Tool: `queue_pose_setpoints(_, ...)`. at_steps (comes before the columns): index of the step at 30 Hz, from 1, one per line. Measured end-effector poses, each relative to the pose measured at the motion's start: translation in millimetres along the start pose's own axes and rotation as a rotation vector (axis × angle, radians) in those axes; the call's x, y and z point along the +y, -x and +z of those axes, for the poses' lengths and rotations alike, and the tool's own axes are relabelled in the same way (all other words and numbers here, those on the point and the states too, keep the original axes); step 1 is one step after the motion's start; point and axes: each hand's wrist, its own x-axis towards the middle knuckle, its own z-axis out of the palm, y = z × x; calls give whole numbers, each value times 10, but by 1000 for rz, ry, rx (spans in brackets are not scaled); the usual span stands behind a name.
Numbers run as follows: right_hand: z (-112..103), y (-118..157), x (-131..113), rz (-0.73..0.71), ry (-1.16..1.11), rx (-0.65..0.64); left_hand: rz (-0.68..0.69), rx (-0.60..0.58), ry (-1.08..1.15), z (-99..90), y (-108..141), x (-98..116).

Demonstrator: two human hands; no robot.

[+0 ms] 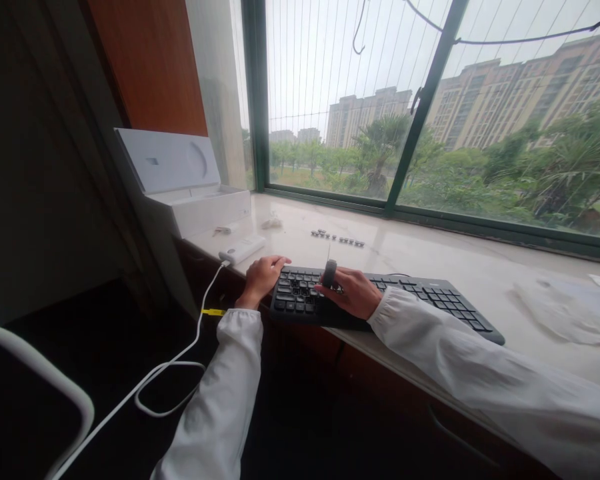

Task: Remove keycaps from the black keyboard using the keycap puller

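A black keyboard lies along the front of the pale windowsill, with several keycaps gone from its left part. My left hand grips the keyboard's upper left corner, fingers along its edge. Over the left-middle keys, my right hand is closed on a small dark grey keycap puller, from which a thin wire points upward. Whether its lower end touches a key is hidden by the fingers. Behind the keyboard, several loose black keycaps lie in a rough row.
An open white box stands at the left end of the sill. Before it lies a white power bank with a white cable hanging off the edge. Clear plastic wrapping lies at right. A green-framed window rises behind.
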Motion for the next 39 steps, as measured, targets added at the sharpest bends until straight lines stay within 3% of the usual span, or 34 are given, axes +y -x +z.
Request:
queue_pose_setpoints(20,-26,-52,-38,98,-128,-130,10,23,-24,20,15,-12)
queue_pose_setpoints(33,-31,-20,-60,15,-34,-101,4,21,-27,8,21,4)
queue_pose_setpoints(39,-52,-21,-43,88,-73,-5,7,26,-36,11,24,3)
